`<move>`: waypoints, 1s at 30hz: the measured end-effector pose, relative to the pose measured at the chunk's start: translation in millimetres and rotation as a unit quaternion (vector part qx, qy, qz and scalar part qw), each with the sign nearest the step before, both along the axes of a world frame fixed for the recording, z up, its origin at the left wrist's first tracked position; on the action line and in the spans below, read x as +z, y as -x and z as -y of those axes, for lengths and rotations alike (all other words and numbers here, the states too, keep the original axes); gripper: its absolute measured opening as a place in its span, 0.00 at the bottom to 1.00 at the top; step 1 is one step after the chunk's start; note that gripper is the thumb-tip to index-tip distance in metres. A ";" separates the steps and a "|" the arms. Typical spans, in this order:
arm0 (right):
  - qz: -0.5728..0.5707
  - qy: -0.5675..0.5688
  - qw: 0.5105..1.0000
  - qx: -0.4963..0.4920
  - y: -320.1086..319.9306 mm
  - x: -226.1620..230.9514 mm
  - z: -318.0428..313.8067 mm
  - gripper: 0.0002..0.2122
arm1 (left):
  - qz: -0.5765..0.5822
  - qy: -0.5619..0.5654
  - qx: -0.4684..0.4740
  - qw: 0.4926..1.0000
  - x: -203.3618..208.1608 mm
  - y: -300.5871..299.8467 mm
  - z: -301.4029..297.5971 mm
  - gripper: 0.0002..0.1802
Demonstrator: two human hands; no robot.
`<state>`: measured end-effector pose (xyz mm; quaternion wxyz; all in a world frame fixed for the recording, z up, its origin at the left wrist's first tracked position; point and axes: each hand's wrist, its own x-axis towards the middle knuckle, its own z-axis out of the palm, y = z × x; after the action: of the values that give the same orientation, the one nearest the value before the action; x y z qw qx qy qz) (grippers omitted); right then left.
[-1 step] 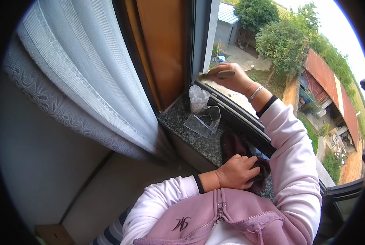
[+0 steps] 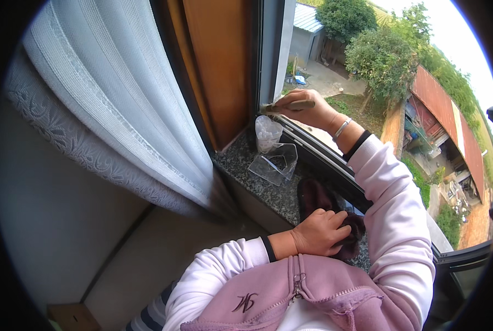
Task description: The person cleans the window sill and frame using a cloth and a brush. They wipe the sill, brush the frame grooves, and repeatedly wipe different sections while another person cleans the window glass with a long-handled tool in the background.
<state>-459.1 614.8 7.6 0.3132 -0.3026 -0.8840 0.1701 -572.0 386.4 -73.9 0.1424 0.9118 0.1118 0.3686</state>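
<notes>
My right hand [image 2: 311, 109] grips a small brush [image 2: 300, 104] with a wooden handle. Its pale bristles lie against the lower corner of the window frame [image 2: 264, 83]. On the granite sill [image 2: 237, 158], my left hand [image 2: 322, 232] rests with curled fingers on a dark maroon soft thing [image 2: 355, 227]; its exact kind is unclear. Just below the brush stands a clear plastic cup [image 2: 269, 132] with something whitish inside. Beside the cup lies a clear plastic box [image 2: 274, 164] with a thin white stick across it.
A pale curtain [image 2: 119, 99] hangs at the left, next to a brown wooden panel [image 2: 219, 71]. Past the open window lie a yard with trees [image 2: 381, 58] and a rusty-roofed shed [image 2: 445, 121]. A cardboard box [image 2: 73, 316] sits at the lower left.
My right hand and the brush have shifted slightly down and to the left, toward the frame corner. The left hand stays where it was.
</notes>
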 end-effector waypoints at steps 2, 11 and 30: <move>0.181 -0.031 0.973 -0.143 -6.7 -3.7 -1.7 0.07 | 0.000 0.008 -0.004 1.000 1.6 -0.2 0.7 0.24; -0.057 0.216 0.954 -0.201 -13.4 -9.0 -29.4 0.10 | 0.007 -0.002 -0.003 1.000 0.1 -1.0 -0.7 0.24; -0.036 0.213 0.891 -0.399 -14.5 -27.3 -85.5 0.09 | 0.025 -0.002 -0.021 0.999 -2.6 -1.3 -2.3 0.27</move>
<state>-444.5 700.2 -19.6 0.3145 -0.6825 -0.6199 0.2258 -570.7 388.7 -76.5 0.1510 0.9047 0.0880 0.3886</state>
